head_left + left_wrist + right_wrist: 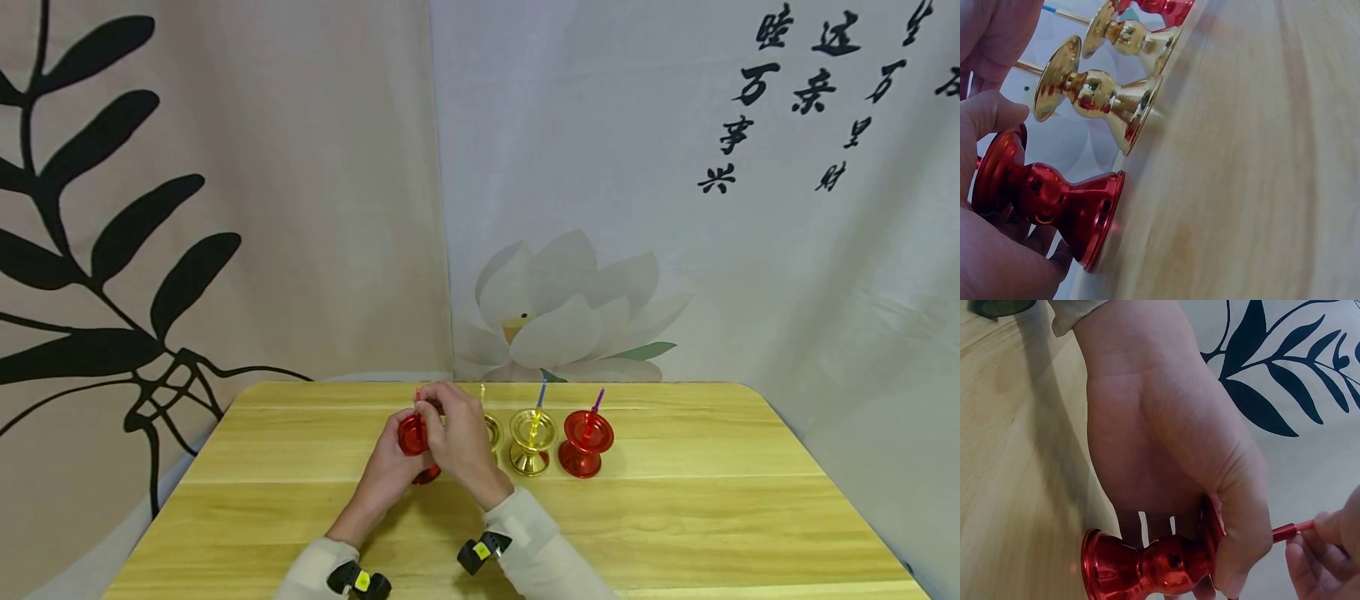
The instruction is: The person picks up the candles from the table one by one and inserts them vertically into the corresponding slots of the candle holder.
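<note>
- Red candlestick (pixel 414 442), lower centre of the table (pixel 675 517), gripped by the left hand (pixel 390 467)
- Right hand (pixel 457 442) pinches a red candle (pixel 1291 531) at its cup, seemingly not seated yet
- Three holders to the right already carry candles, so this looks like the last

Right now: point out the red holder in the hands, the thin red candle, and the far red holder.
red holder in the hands (pixel 1147 567), right wrist view, on its narrow waist.
thin red candle (pixel 1286 531), right wrist view, on the shaft.
far red holder (pixel 586 446), head view, on its stem.
</note>
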`<state>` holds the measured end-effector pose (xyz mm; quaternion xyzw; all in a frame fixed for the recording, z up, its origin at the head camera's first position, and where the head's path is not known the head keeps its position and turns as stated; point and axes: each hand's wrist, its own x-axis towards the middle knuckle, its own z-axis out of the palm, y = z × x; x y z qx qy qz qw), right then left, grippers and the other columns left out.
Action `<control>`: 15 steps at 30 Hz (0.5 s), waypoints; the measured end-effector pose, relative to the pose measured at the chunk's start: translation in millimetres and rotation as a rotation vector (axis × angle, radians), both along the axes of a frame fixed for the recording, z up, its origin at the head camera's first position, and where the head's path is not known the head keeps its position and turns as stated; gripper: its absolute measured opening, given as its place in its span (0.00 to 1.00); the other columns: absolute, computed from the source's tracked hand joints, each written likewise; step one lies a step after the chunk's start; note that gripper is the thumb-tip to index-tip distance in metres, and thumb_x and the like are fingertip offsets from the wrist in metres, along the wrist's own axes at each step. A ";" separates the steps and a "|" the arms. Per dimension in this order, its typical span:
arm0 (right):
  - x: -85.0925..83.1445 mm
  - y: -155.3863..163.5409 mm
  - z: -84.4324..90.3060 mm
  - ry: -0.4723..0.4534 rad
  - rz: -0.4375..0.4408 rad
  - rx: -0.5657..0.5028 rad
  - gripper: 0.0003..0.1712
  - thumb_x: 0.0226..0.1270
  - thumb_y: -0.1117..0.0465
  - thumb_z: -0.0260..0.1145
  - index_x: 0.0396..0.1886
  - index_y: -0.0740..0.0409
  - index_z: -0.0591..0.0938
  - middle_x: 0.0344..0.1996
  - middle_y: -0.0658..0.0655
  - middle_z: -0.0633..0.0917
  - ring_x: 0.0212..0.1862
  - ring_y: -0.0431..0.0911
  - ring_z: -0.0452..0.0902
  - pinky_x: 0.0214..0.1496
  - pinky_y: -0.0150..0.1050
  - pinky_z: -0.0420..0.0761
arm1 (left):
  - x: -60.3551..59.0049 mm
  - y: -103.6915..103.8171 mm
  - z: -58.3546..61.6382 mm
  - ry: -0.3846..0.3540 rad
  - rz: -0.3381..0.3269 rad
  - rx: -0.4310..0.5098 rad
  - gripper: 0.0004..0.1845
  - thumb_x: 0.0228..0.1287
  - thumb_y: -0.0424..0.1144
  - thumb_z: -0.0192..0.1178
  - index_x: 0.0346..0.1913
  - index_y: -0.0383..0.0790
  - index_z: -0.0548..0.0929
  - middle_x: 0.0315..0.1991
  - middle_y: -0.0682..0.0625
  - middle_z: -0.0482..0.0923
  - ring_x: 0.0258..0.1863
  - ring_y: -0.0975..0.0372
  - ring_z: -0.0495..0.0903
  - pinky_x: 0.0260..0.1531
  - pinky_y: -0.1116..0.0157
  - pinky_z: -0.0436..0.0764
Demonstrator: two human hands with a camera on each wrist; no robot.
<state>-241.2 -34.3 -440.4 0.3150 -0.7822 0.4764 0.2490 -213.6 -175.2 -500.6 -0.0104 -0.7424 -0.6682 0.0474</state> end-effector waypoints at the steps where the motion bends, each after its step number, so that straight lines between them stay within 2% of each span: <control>1: -0.1 0.0 -0.1 -0.001 0.001 0.002 0.04 0.75 0.74 0.71 0.44 0.64 0.88 0.40 0.59 0.90 0.41 0.48 0.88 0.47 0.40 0.90 | 0.1 0.0 0.0 -0.001 0.000 0.000 0.40 0.66 0.30 0.74 0.76 0.31 0.65 0.70 0.33 0.77 0.66 0.45 0.79 0.58 0.65 0.80; 15: -1.5 -0.4 -2.0 0.001 -0.007 0.012 0.02 0.77 0.73 0.70 0.43 0.64 0.88 0.41 0.59 0.90 0.42 0.47 0.88 0.48 0.39 0.90 | 2.0 0.1 2.5 -0.003 -0.007 0.013 0.39 0.67 0.30 0.73 0.76 0.32 0.65 0.70 0.33 0.76 0.67 0.45 0.79 0.60 0.61 0.81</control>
